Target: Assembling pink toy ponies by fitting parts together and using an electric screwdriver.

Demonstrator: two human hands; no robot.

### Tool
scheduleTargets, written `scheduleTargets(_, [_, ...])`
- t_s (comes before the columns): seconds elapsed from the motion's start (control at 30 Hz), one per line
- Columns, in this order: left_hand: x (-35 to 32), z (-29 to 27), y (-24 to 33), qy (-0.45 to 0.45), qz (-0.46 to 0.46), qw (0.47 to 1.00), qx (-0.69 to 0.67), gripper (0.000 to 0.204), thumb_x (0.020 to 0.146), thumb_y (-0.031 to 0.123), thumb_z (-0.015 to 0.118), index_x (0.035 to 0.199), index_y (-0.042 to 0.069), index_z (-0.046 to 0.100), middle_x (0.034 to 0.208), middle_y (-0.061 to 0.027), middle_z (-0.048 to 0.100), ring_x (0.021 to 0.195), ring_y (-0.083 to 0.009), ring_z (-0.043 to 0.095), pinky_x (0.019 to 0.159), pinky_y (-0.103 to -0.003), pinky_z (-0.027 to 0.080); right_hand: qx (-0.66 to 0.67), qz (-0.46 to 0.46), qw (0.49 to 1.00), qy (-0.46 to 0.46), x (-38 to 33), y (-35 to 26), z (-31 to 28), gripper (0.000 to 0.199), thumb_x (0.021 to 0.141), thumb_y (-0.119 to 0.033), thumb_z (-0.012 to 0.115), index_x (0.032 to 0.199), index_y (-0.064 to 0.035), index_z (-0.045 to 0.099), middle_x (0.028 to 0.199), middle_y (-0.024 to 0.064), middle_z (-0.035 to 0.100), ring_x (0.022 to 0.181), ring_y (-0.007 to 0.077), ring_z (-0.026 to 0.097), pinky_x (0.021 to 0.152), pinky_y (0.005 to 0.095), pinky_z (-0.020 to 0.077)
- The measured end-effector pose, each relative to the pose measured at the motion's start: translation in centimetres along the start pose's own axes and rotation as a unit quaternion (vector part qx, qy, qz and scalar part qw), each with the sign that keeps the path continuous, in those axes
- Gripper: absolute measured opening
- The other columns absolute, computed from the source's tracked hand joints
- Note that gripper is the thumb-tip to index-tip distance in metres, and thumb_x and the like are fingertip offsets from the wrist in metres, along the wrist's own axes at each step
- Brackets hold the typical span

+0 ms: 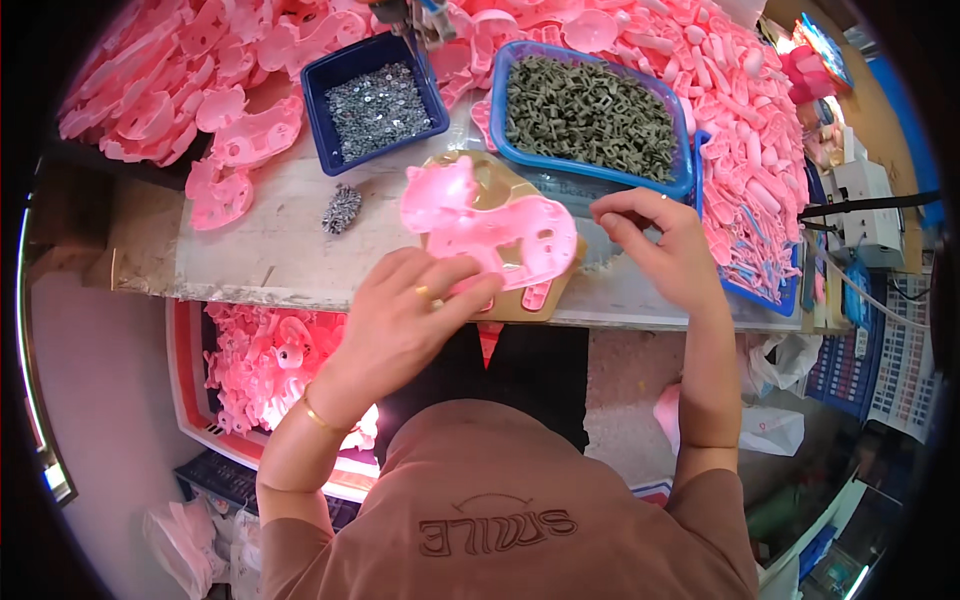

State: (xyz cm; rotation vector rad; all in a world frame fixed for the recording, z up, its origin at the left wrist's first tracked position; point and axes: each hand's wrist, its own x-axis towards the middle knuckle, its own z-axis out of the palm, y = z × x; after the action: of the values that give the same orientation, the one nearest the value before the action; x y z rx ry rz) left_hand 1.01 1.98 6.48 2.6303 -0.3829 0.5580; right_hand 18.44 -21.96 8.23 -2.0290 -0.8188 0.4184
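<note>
A: While the pink shell (pixel 490 232) is steadied on the tan jig (pixel 500 180), what is to be listed first?

B: Item one: pink shell, animal-shaped, laid flat on the jig at the front middle of the bench (pixel 260 250). It is pressed down at its near edge by the left hand (pixel 405 315), fingers closed on it, a ring and a bangle worn.

A: And the right hand (pixel 665 245)?

B: Item two: right hand, held just right of the shell, fingers pinched together. Something small may be gripped between them; it cannot be told.

A: Stock behind?

B: Item three: blue tray of grey-green parts (pixel 590 115), just behind the jig. Item four: smaller blue tray of screws (pixel 375 100), back left. Item five: a loose screw heap (pixel 342 208) on the bench, near the shell's left. Item six: pink mouldings (pixel 180 90) piled along the back and right. Item seven: a crate of more pink shells (pixel 265 360) below the bench.

A: How is the step judged best done?

B: The shell should be kept flat and seated fully in the jig, pressure held at the near edge, so that small parts can be brought in square from the right without the shell being rocked.
</note>
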Motion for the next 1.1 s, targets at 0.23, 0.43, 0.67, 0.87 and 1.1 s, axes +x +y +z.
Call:
scheduleTargets(0.23, [0.9, 3.2, 0.1, -0.081, 0.025, 0.996, 0.031, 0.042, 0.074, 0.019, 0.076, 0.114, 0.012, 0.065, 0.118, -0.0049, 0.062, 0.106, -0.0272, 0.058, 0.095, -0.041, 0.048, -0.047, -0.016, 0.997, -0.054, -1.4, -1.1, 0.8, 0.033, 0.085, -0.01, 0.072, 0.117, -0.0053, 0.067, 0.112, 0.0081, 0.066, 0.099, 0.0181, 0.063, 0.084, 0.0306, 0.0498])
scheduleTargets(0.43, [1.5, 3.2, -0.3, -0.058, -0.027, 0.998, 0.031, 0.053, 0.078, 0.03, 0.076, 0.125, 0.01, 0.06, 0.133, -0.0081, 0.056, 0.121, -0.0314, 0.052, 0.106, -0.047, 0.041, -0.174, -0.18, 0.966, -0.062, -1.0, 0.9, 2.9, 0.052, 0.077, -0.018, 0.078, 0.125, -0.0061, 0.062, 0.123, 0.011, 0.06, 0.108, 0.0318, 0.058, 0.094, 0.0418, 0.0462])
scheduleTargets(0.67, [1.8, 3.5, -0.7, -0.069, -0.057, 0.996, 0.016, 0.06, 0.081, 0.034, 0.073, 0.133, 0.01, 0.056, 0.142, -0.0093, 0.051, 0.131, -0.0327, 0.045, 0.112, -0.048, 0.034, -0.246, -0.201, 0.944, -0.086, -0.7, 1.1, 3.0, 0.054, 0.075, -0.02, 0.079, 0.125, -0.0081, 0.062, 0.124, 0.0105, 0.059, 0.106, 0.0315, 0.057, 0.093, 0.0407, 0.0469])
scheduleTargets(0.87, [1.5, 4.2, -0.8, -0.044, -0.065, 0.997, -0.003, 0.058, 0.081, 0.03, 0.072, 0.132, 0.008, 0.055, 0.137, -0.0101, 0.052, 0.126, -0.0325, 0.047, 0.108, -0.046, 0.037, -0.183, -0.203, 0.961, -0.051, -0.7, 0.3, 3.1, 0.052, 0.076, -0.02, 0.079, 0.124, -0.0078, 0.064, 0.116, 0.0113, 0.061, 0.103, 0.0304, 0.058, 0.09, 0.0412, 0.0486])
scheduleTargets(1.1, [2.2, 3.9, -0.6, -0.049, -0.078, 0.996, -0.019, 0.059, 0.08, 0.029, 0.073, 0.132, 0.007, 0.055, 0.138, -0.0097, 0.051, 0.127, -0.0321, 0.046, 0.106, -0.044, 0.038, -0.216, -0.2, 0.955, -0.036, -0.9, 0.2, 3.6, 0.046, 0.077, -0.019, 0.078, 0.12, -0.0053, 0.066, 0.111, 0.0104, 0.064, 0.097, 0.0291, 0.061, 0.082, 0.039, 0.0526])
